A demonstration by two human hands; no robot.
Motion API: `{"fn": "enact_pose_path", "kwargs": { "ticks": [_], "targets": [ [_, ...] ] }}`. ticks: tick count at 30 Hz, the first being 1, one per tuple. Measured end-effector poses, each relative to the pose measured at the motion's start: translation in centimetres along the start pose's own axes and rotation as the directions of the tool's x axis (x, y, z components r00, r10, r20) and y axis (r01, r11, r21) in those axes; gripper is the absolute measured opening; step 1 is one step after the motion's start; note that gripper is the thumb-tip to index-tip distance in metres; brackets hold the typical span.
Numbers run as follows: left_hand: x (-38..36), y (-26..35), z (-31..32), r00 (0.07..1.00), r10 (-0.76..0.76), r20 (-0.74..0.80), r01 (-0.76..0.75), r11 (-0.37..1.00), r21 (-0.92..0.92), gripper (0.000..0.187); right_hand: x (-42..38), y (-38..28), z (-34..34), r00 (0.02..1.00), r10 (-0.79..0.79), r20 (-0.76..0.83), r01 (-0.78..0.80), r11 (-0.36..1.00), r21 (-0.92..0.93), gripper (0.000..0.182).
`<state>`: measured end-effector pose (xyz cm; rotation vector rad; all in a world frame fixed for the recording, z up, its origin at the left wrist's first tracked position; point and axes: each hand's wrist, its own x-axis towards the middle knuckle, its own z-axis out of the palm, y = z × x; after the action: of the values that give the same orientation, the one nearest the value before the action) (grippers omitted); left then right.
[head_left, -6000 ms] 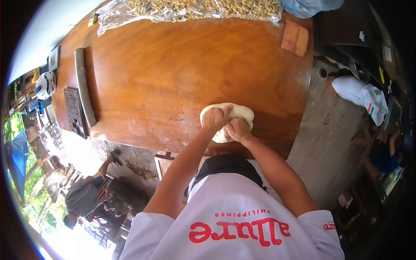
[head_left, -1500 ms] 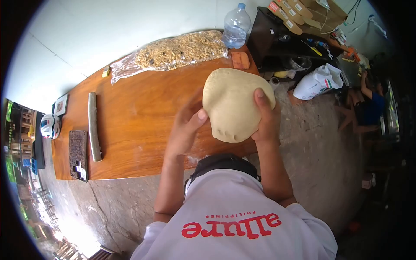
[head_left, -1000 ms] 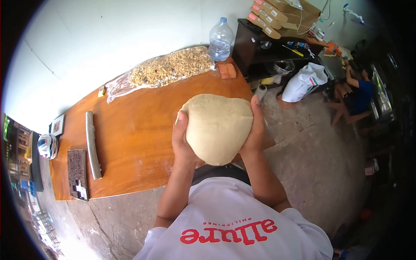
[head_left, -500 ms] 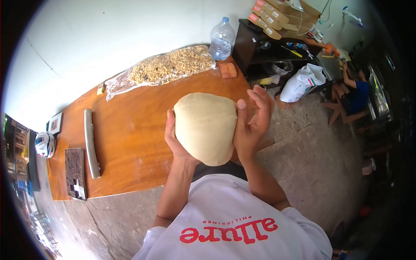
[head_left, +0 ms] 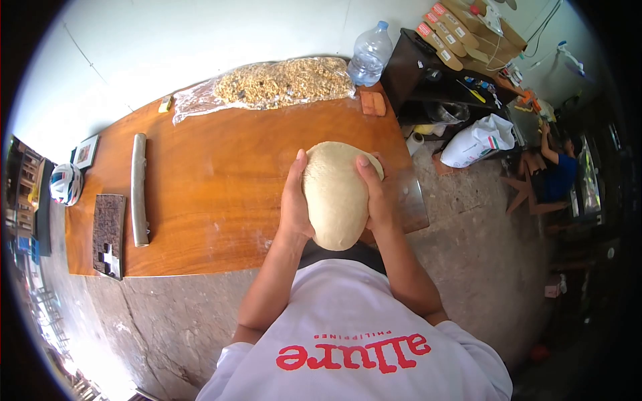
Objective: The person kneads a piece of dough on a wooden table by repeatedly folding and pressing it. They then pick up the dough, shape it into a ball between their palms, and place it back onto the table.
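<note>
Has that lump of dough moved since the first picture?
Yes, upward: the dough was pressed on the table near its front edge, and now the left hand and right hand hold it up off the table.

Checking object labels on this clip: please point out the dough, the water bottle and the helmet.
Dough [head_left: 336,197]: head view, middle of its smooth face.
Water bottle [head_left: 370,57]: head view, middle of its clear side.
Helmet [head_left: 65,184]: head view, middle of its shell.
</note>
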<state>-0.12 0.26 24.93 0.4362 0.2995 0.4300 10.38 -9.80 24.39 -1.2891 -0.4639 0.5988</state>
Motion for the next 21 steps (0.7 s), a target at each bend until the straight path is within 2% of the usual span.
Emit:
{"fn": "enact_pose_path", "kwargs": {
  "ticks": [2, 3, 5, 6, 8, 9, 11, 12, 14, 18, 20, 21],
  "targets": [
    [0.3, -0.4, -0.3, 0.999, -0.024, 0.024, 0.024, 1.0, -0.014, 0.064, 0.5, 0.5, -0.2, 0.997, 0.081, 0.006, -0.08, 0.958, 0.274, 0.033],
    [0.3, -0.5, -0.3, 0.999, -0.027, 0.023, 0.028, 0.999, -0.017, 0.064, 0.6, 0.3, -0.3, 0.996, 0.085, 0.003, -0.082, 0.959, 0.273, 0.033],
    [0.1, -1.0, -0.2, 1.0, -0.029, -0.008, 0.029, 1.0, -0.005, 0.063, 0.4, -0.2, -0.6, 0.967, 0.222, 0.128, -0.255, 0.859, 0.444, 0.04],
    [0.2, -1.3, -0.5, 0.999, -0.035, -0.011, 0.035, 0.999, -0.007, 0.063, 0.3, -0.1, -1.0, 0.966, 0.227, 0.123, -0.258, 0.858, 0.444, 0.04],
    [0.5, -1.9, -0.8, 0.998, -0.038, -0.052, 0.046, 0.986, 0.159, 0.068, 0.3, 0.4, -1.8, 0.943, 0.198, 0.267, -0.318, 0.769, 0.554, 0.05],
    [0.4, -2.1, -0.7, 0.998, -0.044, -0.055, 0.052, 0.986, 0.159, 0.068, 0.4, 0.8, -2.2, 0.943, 0.202, 0.262, -0.319, 0.768, 0.556, 0.05],
    [0.1, -2.3, -0.2, 0.999, -0.009, 0.041, 0.0, 0.977, 0.212, 0.065, 0.6, 1.5, -2.7, 0.912, 0.093, 0.399, -0.365, 0.631, 0.685, 0.055],
    [0.1, -2.3, 0.0, 0.999, -0.027, 0.036, 0.019, 0.976, 0.217, 0.065, 0.6, 1.8, -2.8, 0.917, 0.1, 0.385, -0.359, 0.624, 0.694, 0.055],
    [0.1, -2.1, 0.3, 0.995, -0.016, 0.097, -0.011, 0.964, 0.265, 0.061, 0.7, 2.0, -2.6, 0.877, -0.014, 0.48, -0.423, 0.451, 0.786, 0.056],
    [0.5, -2.1, 1.0, 0.998, -0.028, 0.057, 0.012, 0.966, 0.259, 0.059, 0.9, 2.7, -3.0, 0.886, 0.035, 0.463, -0.439, 0.39, 0.809, 0.056],
    [0.6, -2.0, 1.4, 0.995, -0.096, 0.037, 0.092, 0.991, 0.094, 0.057, 1.2, 2.6, -3.0, 0.878, 0.024, 0.479, -0.447, 0.402, 0.799, 0.056],
    [0.6, -1.9, 1.6, 0.994, -0.104, 0.029, 0.101, 0.99, 0.095, 0.057, 1.2, 2.5, -2.9, 0.88, 0.03, 0.474, -0.446, 0.396, 0.803, 0.056]
  ]
}}
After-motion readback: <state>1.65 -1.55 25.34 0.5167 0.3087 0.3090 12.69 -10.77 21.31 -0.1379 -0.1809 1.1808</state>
